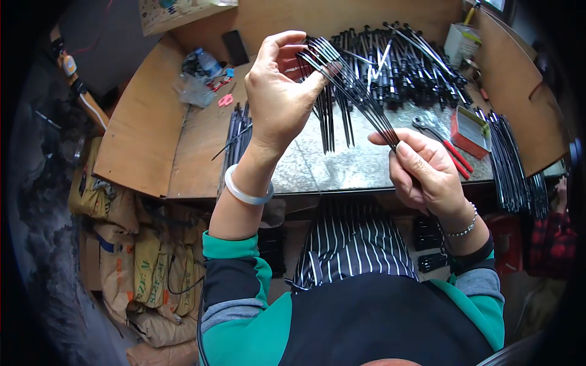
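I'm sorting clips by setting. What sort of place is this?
Probably a small assembly workshop: a heap of black rods on a worn workbench, red-handled pliers, and sacks stacked beside it.

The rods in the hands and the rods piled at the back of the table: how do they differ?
The held rods form a small, thin fan, lifted and slanted between left hand and right hand. The pile is far larger, lies on the table, and its rods look thicker. Both are black and slender.
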